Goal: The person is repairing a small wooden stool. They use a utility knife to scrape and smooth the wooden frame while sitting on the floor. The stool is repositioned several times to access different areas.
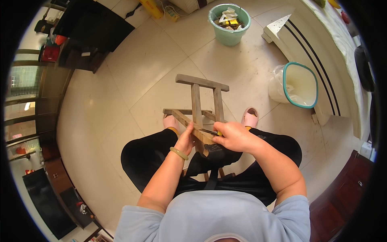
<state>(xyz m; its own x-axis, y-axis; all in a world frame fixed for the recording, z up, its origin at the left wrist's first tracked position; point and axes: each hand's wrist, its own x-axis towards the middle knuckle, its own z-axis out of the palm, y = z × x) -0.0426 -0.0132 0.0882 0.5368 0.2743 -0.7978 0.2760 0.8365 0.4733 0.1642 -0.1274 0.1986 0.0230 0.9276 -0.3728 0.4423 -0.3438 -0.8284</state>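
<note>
A wooden folding stool frame (196,103), grey and weathered with paler inner bars, lies tilted between my knees, black fabric (221,155) at its near end. My left hand (185,139), with a pale bangle at the wrist, grips a slanting wooden bar from the left, thumb along it. My right hand (233,136) is closed on a small tool with a yellow handle (219,133); its dark front part lies against the bar near my left thumb. Whether it is a blade or a shaft, I cannot tell.
A green bucket (229,37) of mixed items stands ahead. A lined white bin (278,86) with a teal rim is right, beside a pale bench-like unit (306,68). Dark cabinets (54,169) line the left; a red-brown piece of furniture (342,193) is at lower right. My pink slippers flank the frame.
</note>
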